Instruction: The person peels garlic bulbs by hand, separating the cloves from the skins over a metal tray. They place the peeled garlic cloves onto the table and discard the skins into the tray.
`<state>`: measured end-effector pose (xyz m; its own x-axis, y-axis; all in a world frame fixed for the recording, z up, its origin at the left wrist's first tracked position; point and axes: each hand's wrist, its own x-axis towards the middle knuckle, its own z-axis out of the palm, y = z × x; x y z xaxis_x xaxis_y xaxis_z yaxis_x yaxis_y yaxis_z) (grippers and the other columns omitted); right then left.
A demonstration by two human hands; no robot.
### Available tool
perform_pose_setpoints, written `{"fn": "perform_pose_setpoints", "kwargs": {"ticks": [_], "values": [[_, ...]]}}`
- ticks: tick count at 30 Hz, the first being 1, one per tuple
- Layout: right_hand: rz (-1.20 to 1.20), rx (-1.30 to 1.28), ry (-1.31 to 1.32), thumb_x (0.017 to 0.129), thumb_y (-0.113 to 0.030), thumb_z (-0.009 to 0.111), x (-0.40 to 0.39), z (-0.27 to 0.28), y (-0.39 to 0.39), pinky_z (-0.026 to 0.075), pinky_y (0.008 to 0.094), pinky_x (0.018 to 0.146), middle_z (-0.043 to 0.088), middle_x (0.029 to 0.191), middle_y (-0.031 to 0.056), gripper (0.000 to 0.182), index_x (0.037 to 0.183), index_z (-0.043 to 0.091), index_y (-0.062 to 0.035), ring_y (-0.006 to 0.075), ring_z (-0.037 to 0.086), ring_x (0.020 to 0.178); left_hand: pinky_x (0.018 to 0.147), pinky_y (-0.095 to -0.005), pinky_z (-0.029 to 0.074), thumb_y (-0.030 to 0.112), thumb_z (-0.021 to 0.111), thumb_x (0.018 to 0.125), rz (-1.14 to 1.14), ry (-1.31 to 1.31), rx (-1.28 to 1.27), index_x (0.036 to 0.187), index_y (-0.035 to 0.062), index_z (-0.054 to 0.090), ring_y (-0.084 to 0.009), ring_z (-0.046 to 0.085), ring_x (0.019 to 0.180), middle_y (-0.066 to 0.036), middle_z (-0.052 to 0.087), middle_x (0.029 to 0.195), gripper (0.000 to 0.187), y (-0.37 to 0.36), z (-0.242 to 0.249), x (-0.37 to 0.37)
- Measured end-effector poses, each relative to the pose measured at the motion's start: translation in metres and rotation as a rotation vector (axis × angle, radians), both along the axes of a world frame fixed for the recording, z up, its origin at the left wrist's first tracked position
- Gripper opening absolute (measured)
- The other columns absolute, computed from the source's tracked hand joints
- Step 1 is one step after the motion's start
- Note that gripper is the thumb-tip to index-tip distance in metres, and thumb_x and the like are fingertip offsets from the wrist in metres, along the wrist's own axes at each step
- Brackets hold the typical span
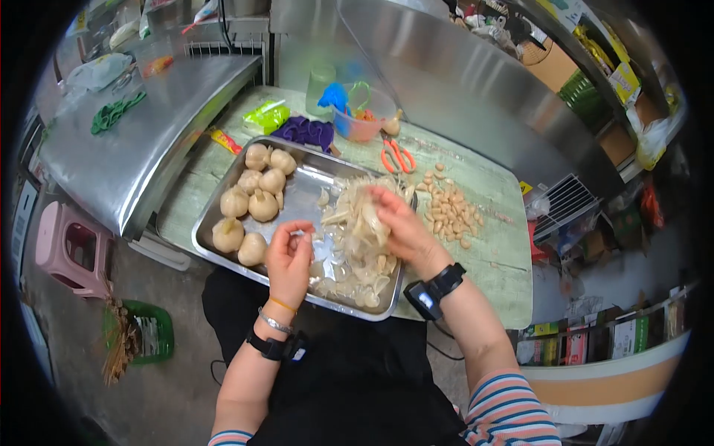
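A metal tray (pixel 306 178) lies on the pale green table. Several whole garlic bulbs (pixel 262 206) fill its left side, and papery garlic skins (pixel 346 275) are heaped on its right side. My right hand (pixel 405 227) is closed around a bunch of garlic skins (pixel 366 215) above that heap. Near the tray's front edge my left hand (pixel 288 260) is raised, its fingers curled with the thumb close to them; whether something small is between them cannot be made out. Peeled cloves (pixel 450 212) are piled on the table to the right of the tray.
Behind the tray are orange-handled scissors (pixel 398 156), a clear bowl (pixel 358 128), a purple cloth (pixel 306 133) and a green packet (pixel 266 116). A steel counter (pixel 160 97) stands at the left, with a pink stool (pixel 74 249) and a green basket (pixel 152 334) on the floor.
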<state>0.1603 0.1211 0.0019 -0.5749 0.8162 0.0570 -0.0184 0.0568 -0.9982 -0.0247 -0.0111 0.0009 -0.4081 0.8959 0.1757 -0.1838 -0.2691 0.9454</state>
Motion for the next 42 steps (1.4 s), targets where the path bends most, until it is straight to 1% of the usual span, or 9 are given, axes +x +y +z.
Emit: {"fn": "perform_pose_setpoints", "kwargs": {"ticks": [6,8,14,18,23,28,35,37,42], "values": [[0.107,-0.153,0.044,0.087,-0.009,0.060,-0.009,0.061,-0.002,0.047,0.0281,0.086,0.061,0.107,0.0045,0.030,0.117,0.058,-0.0058,0.0130,0.057,0.099,0.057,-0.0171,0.039,0.003,0.049,0.093,0.089,-0.125,0.108,0.110,0.0032,0.052,-0.0030,0.045,0.064,-0.004,0.058,0.098,0.017,-0.004,0.003,0.001],[0.191,0.564,-0.277,0.085,-0.010,0.060,-0.023,0.043,0.001,0.046,0.0298,0.086,0.061,0.103,0.0040,0.028,0.112,0.062,-0.0077,0.0146,0.057,0.098,0.058,-0.0173,0.039,0.003,0.049,0.093,0.113,-0.132,0.120,0.110,0.0032,0.052,-0.0032,0.045,0.064,-0.004,0.057,0.099,0.017,-0.005,0.002,0.001],[0.493,0.737,-0.474,0.075,-0.014,0.063,-0.070,0.015,-0.057,0.046,0.0433,0.078,0.058,0.090,0.0142,0.022,0.096,0.061,-0.0054,0.0359,0.055,0.086,0.055,-0.0177,0.039,0.002,0.047,0.094,0.134,-0.146,0.113,0.109,0.0036,0.051,-0.0036,0.044,0.063,-0.004,0.057,0.098,0.016,-0.008,0.004,0.000],[0.630,0.957,-0.494,0.069,-0.011,0.067,-0.038,0.025,-0.069,0.044,0.0404,0.080,0.058,0.092,0.0078,0.023,0.091,0.061,-0.0083,0.0313,0.054,0.091,0.056,-0.0193,0.040,0.001,0.047,0.091,0.128,-0.023,0.123,0.101,0.0027,0.056,-0.0046,0.047,0.064,-0.003,0.057,0.093,0.013,-0.010,0.001,0.002],[0.562,1.070,-0.770,0.068,-0.010,0.068,0.012,0.037,-0.026,0.043,0.0404,0.082,0.057,0.096,0.0080,0.028,0.095,0.064,-0.0113,0.0292,0.053,0.095,0.054,-0.0244,0.039,-0.002,0.052,0.079,-0.230,0.604,0.093,0.090,0.0041,0.062,-0.0134,0.050,0.059,-0.007,0.055,0.075,0.016,-0.003,0.008,0.003],[0.605,0.942,-0.739,0.071,-0.007,0.067,-0.010,0.068,-0.027,0.042,0.0383,0.088,0.058,0.105,0.0095,0.034,0.105,0.065,-0.0126,0.0298,0.053,0.104,0.049,-0.0255,0.040,-0.004,0.058,0.075,-0.152,0.666,0.195,0.095,0.0046,0.063,-0.0140,0.048,0.053,-0.007,0.057,0.080,0.022,-0.020,0.020,0.008],[0.610,0.889,-0.474,0.076,-0.009,0.062,-0.107,0.061,-0.034,0.047,0.0357,0.086,0.053,0.123,0.0130,0.039,0.114,0.061,-0.0170,0.0298,0.054,0.108,0.060,-0.0241,0.049,-0.015,0.060,0.066,0.213,0.677,0.515,0.094,0.0058,0.064,-0.0152,0.058,0.074,-0.010,0.057,0.093,0.035,-0.045,0.026,0.011],[0.633,1.381,-0.338,0.076,-0.010,0.059,-0.137,0.050,-0.040,0.050,0.0328,0.078,0.051,0.126,0.0128,0.041,0.116,0.060,-0.0188,0.0282,0.058,0.102,0.060,-0.0237,0.048,-0.015,0.060,0.066,0.219,0.661,0.510,0.094,0.0058,0.064,-0.0150,0.057,0.073,-0.010,0.055,0.093,0.035,-0.058,0.029,0.009],[0.689,1.185,-0.617,0.077,-0.014,0.060,-0.148,0.046,-0.051,0.050,0.0369,0.076,0.055,0.121,0.0122,0.035,0.112,0.059,-0.0152,0.0297,0.059,0.099,0.055,-0.0233,0.045,-0.014,0.058,0.070,0.361,0.647,0.328,0.095,0.0054,0.064,-0.0159,0.056,0.072,-0.009,0.056,0.091,0.032,-0.061,0.028,-0.007]]}}
